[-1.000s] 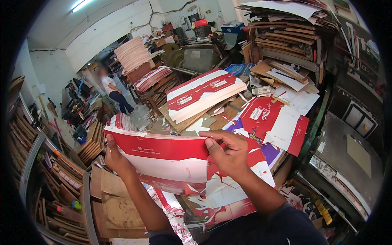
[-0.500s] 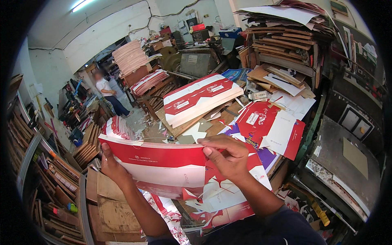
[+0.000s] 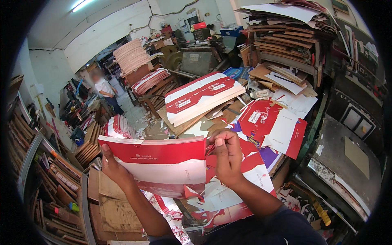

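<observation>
A thick stack of red and white printed card sheets (image 3: 163, 173) is held up in front of me, tilted, with its edges along the top. My left hand (image 3: 113, 165) grips its left end, thumb on the front face and the other fingers hidden behind. Just past the stack's right edge, my right hand (image 3: 228, 157) is closed in a pinch with the thumb up. Thin red card scraps (image 3: 210, 149) show at its fingers, beside the edge. A fine curved strand (image 3: 157, 136) stands above the stack's top. Below lie loose red and white offcuts (image 3: 222, 196).
A bigger pile of red and white sheets (image 3: 204, 98) lies on the bench beyond. Printed sheets (image 3: 281, 132) are spread at right, beside a metal machine (image 3: 347, 151). Shelves of boards (image 3: 57, 183) stand at left. A person (image 3: 105, 90) stands far back left.
My right hand has moved from the stack's top right corner to just beyond its right edge, its fingers curling inward with red scraps at them. The left hand keeps its hold.
</observation>
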`<state>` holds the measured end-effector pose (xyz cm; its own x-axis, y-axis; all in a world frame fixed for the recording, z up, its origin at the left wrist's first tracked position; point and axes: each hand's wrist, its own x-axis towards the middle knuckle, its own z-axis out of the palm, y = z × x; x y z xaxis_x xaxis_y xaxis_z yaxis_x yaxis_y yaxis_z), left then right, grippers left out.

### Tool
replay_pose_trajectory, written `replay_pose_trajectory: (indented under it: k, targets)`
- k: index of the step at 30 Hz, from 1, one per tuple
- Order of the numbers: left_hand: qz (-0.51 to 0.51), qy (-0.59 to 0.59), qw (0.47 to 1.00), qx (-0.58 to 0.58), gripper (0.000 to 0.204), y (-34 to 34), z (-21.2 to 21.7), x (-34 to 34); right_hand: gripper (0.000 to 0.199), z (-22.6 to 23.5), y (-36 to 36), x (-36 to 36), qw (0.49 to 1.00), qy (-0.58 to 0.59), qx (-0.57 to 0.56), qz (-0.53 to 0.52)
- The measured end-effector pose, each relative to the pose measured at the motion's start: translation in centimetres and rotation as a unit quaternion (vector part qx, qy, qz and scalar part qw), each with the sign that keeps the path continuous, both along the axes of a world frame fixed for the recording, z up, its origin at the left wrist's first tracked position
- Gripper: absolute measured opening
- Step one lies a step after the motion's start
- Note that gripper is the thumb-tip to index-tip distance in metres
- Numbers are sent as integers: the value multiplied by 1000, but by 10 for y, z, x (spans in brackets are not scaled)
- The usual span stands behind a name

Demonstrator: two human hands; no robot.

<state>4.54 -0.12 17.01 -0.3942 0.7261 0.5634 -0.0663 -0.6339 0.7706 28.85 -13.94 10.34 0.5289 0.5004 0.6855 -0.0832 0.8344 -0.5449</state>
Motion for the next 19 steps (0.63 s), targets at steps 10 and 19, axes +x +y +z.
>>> replay_pose_trajectory:
  k: [10, 19]
  targets:
    - [-16, -25, 999, 12, 67, 3, -1, -8, 65, -20, -3, -1, 976, 66, -92, 185]
    - [-13, -97, 994, -46, 68, 16, 13, -13, 101, -86, 32, -15, 886, -261, -255, 286]
